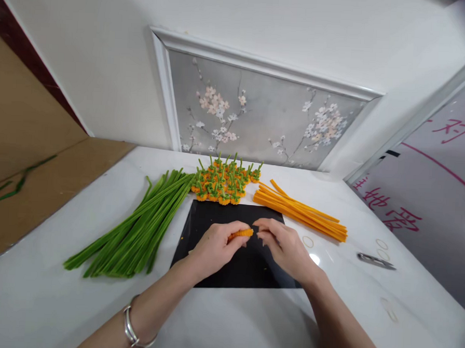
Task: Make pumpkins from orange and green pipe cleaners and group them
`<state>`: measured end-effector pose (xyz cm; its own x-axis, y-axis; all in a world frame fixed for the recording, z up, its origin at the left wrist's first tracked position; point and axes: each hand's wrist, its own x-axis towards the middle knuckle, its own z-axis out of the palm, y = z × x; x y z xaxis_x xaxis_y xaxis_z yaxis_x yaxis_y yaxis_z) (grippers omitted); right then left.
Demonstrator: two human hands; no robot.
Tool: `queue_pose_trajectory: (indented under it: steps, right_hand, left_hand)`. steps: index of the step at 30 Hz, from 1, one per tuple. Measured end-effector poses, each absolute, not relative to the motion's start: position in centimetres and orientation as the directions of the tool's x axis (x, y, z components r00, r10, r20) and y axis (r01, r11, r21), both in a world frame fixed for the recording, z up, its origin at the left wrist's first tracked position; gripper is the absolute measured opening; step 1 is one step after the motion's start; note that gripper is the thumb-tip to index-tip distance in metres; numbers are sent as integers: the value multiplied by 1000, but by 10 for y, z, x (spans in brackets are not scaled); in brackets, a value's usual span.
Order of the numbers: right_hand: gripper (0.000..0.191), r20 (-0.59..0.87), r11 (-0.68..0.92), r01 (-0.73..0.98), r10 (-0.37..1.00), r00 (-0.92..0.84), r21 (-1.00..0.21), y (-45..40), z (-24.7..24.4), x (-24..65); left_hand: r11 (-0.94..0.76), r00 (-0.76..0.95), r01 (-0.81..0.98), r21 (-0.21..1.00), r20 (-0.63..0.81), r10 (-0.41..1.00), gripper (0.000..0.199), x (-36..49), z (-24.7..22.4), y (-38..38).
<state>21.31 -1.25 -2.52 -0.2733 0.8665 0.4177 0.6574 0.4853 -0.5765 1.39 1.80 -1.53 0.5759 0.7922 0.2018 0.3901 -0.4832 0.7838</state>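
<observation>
Between the thumb and fingers of my left hand [219, 246] is a short, ridged orange coil of pipe cleaner [245, 233], partly covered by the fingers. Just to its right, my right hand [278, 244] has bent fingers slightly apart, and nothing shows between them. Both hands are above a black mat [227, 275]. Behind the mat stand several small orange pieces with green stems [224, 186], grouped closely together. A bundle of orange pipe cleaners [300, 211] lies beyond my right hand. On the left is a large bundle of green pipe cleaners [135, 236].
A pair of metal thread snips [376, 261] lies on the white table [54, 299] at the right. Rubber bands [308, 242] are scattered near it. A framed flower panel [267, 108] is on the wall behind. Cardboard [41, 174] borders the left side.
</observation>
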Motion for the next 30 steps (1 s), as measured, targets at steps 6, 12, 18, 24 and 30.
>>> queue_pose_trajectory:
  steps: [6,12,18,24,30]
  right_hand:
    - [20,487,601,576,795,-362,-554,-15,-24,205]
    - [17,501,603,621,787,-360,-502,-16,-27,201]
    - [15,432,537,689,833,-345,-487,-16,-29,199]
    - [17,427,551,635,831,-358,-540,-17,-26,202]
    - [15,366,413,632,906,-212,-655,-14,-20,215]
  left_hand:
    - [-445,572,410,796,155,805,18,15,-19,17]
    - [-478,545,470,742,182,818,9,17,-23,14]
    - [-499,558,531,685,160,814,30,20,-19,10]
    - [-511,600,504,697,143,787,53,15,-18,11]
    - [-597,597,526,605,238,767,20,4,-15,23]
